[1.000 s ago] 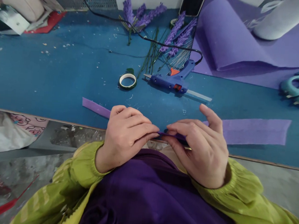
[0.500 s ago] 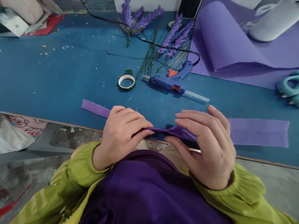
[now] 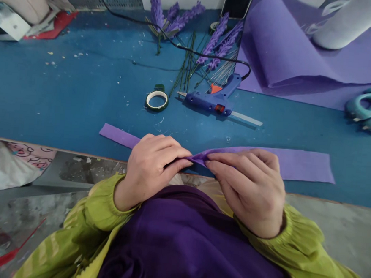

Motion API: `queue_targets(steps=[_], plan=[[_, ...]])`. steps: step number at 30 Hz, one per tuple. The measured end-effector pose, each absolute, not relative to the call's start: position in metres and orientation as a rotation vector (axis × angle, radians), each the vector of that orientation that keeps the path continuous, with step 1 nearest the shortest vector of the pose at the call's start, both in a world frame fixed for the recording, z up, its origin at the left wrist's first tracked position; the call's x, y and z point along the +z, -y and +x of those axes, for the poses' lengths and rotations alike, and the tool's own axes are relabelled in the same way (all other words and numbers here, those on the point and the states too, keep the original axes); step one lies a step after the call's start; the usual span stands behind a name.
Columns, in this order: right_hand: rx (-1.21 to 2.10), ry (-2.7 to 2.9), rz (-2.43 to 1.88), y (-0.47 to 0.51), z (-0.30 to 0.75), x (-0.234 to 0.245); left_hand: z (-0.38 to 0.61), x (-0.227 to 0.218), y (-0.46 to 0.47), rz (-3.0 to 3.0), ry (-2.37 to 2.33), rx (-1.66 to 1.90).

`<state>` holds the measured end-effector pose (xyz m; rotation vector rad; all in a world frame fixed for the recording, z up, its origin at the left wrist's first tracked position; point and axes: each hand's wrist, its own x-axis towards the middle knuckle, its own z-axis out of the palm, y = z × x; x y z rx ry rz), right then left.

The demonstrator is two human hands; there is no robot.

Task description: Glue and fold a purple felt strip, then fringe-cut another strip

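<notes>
Purple strip (image 3: 307,166), thin & flexible, lies along near edge of blue desk (image 3: 81,85), crosswise b/w both hands; narrow end flat at L, broad end flat at R, middle gathered & twisted. L hand (image 3: 154,166) is clamped on the gathered part, thumb vs. index finger. R hand (image 3: 250,188), just beside it, has its fingertips together on the folded edge; its thumb is partly hidden. Both wrists in yellow-green sleeves (image 3: 105,199).

Beyond the hands: dk-green tape roll (image 3: 156,108) w/ white core, flat; blue glue gun (image 3: 208,103) on its side, orange trigger, nozzle toward tape, clear stick out the back, black cord (image 3: 136,21) running to upper L. Red patch on gun body: marks too small to read. Behind gun: green stems (image 3: 186,67) & purple flower spikes (image 3: 213,43); more spikes (image 3: 174,19) farther L.

Upper R: purple sheet (image 3: 283,52), partly curled over, w/ white cylinder (image 3: 345,27) on it; teal-handled scissors (image 3: 368,109) near its front edge, cut off by frame. Lower L, below desk level: pink fabric (image 3: 32,156) printed w/ cartoon faces, no legible lettering.
</notes>
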<state>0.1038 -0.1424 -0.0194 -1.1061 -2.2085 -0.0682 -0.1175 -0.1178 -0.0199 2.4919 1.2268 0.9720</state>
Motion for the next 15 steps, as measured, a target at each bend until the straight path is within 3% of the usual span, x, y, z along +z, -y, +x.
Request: queue_targets(steps=[9, 15], plan=[[0.036, 2.262, -1.049, 0.142, 0.107, -0.019, -0.118, -0.019, 0.118, 2.497, -1.238, 0.954], [-0.017, 2.341, -1.067, 0.13, 0.14, 0.018, -0.121, -0.018, 0.119, 2.481, -1.227, 0.956]])
